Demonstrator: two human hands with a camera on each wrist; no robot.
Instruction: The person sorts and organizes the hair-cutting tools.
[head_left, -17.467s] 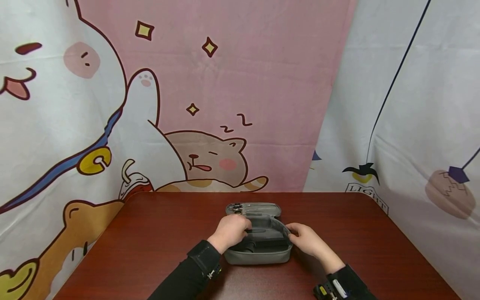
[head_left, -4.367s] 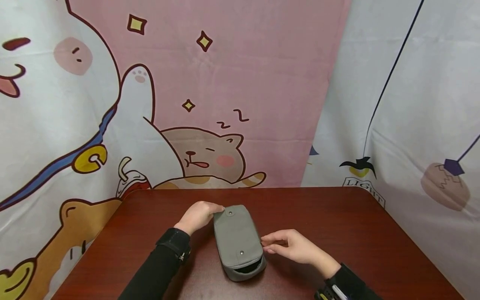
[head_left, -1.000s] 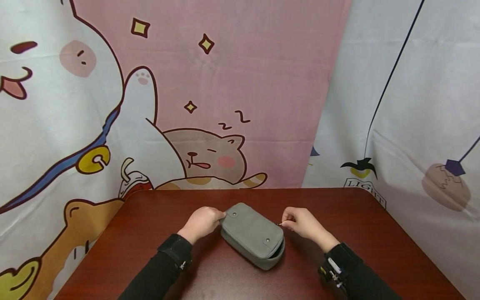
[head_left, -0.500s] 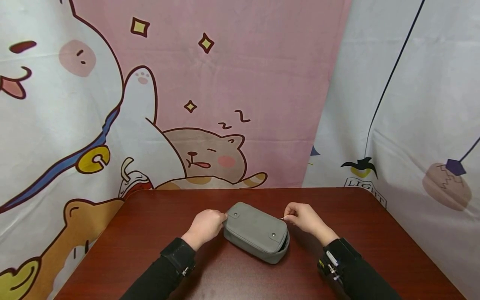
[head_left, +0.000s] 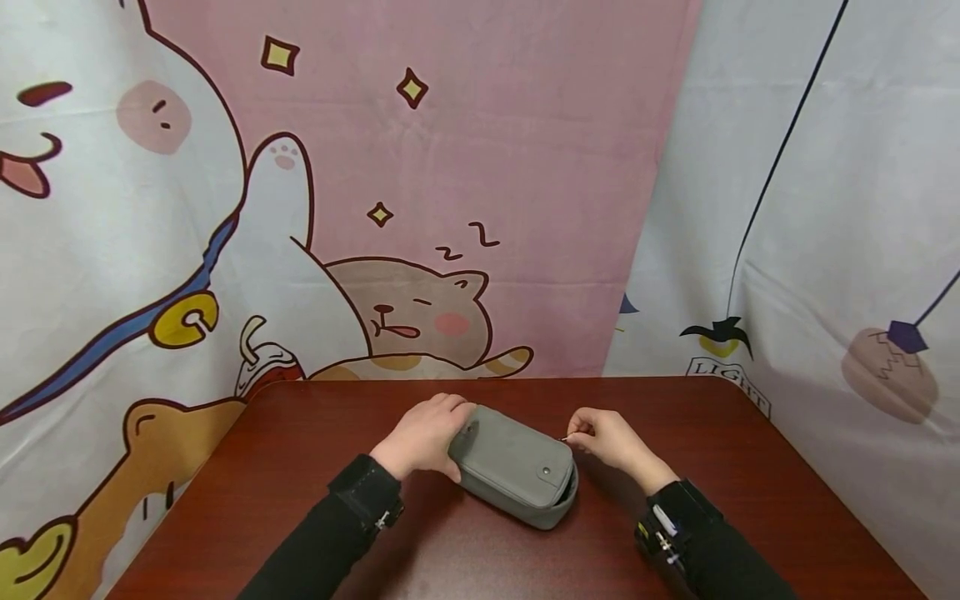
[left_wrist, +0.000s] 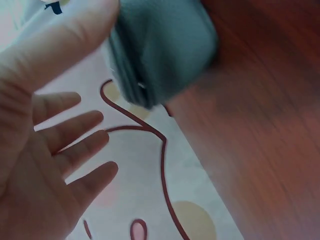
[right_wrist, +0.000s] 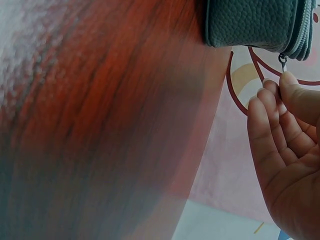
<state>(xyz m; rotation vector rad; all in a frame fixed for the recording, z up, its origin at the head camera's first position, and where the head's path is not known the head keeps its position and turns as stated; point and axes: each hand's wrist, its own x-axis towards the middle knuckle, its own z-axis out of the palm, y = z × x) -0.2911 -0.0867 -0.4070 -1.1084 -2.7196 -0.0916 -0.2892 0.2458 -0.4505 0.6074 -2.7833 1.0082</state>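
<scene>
A grey zip case (head_left: 513, 458) lies lid up on the table, turned slantwise, with two metal snaps on its lid. Its near right corner gapes, the lid edge standing off the body. My right hand (head_left: 611, 442) pinches the zipper pull (right_wrist: 283, 64) between thumb and forefinger, at the end of the zip track in the right wrist view. My left hand (head_left: 427, 437) is at the case's left end, its fingers by the lid and thumb by the near side. In the left wrist view its fingers (left_wrist: 85, 145) are spread and fairly straight, with the thumb overlapping the case.
The reddish-brown wooden table (head_left: 315, 442) carries the case. Behind it hangs a cloth backdrop (head_left: 525, 167) printed with cartoon animals, close to the table's far edge.
The case, open and with things inside in the earliest frame, now has its lid down. It has turned from lengthwise to slantwise. My left hand has just shifted from its back left corner over its left end.
</scene>
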